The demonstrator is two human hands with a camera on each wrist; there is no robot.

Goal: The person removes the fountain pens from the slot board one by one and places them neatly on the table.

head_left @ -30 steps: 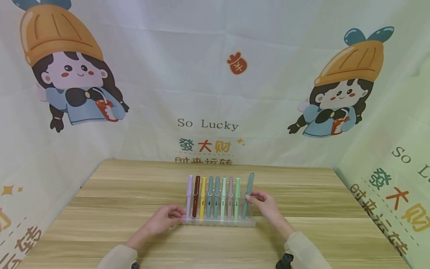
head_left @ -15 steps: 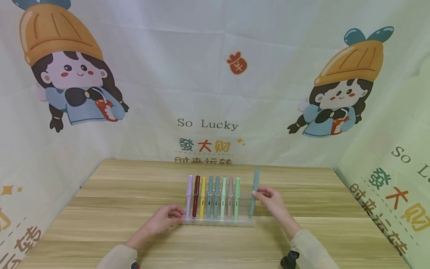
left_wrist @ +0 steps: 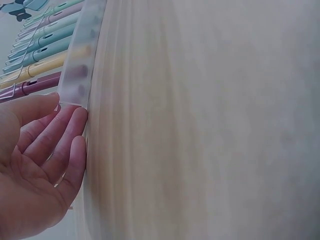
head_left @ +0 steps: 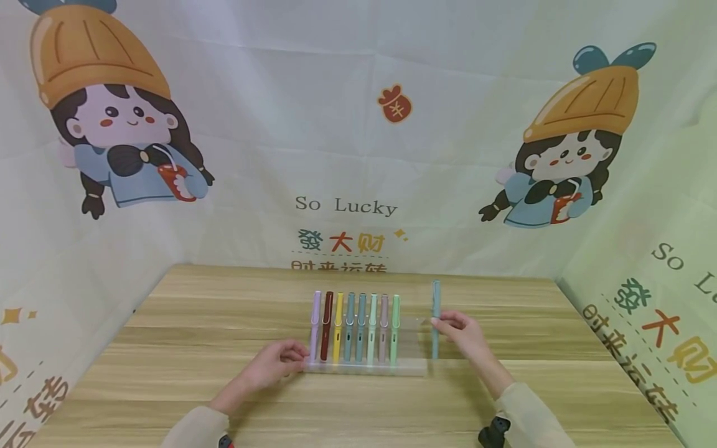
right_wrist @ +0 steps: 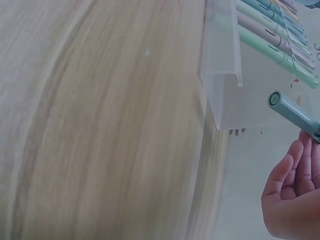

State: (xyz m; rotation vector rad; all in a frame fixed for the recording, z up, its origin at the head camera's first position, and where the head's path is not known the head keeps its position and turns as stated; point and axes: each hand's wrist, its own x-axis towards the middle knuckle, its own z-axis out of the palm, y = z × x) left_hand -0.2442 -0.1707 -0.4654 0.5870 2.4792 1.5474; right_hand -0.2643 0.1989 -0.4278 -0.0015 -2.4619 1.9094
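A clear plastic pen stand (head_left: 409, 367) stands on the table, with several capped pens leaning in a row from a lilac pen (head_left: 315, 323) to a light green pen (head_left: 395, 326). My left hand (head_left: 277, 364) pinches the stand's left end; in the left wrist view, the thumb lies at the corner of its front lip (left_wrist: 82, 50). Off the stand's right end, my right hand (head_left: 465, 336) holds a blue-grey pen (head_left: 435, 305) nearly upright between thumb and fingers. The right wrist view shows this pen's round end (right_wrist: 274, 99) apart from the stand.
The wood-grain table (head_left: 224, 305) extends around the stand on all sides. A pale printed cloth (head_left: 358, 155) hangs behind the table and along both sides. The stand's right part (head_left: 411, 339) shows bare plastic beside the light green pen.
My right hand has lifted the blue-grey pen off the right end of the stand and moved it rightward, turning it more upright. The left hand has stayed at the stand's left end.
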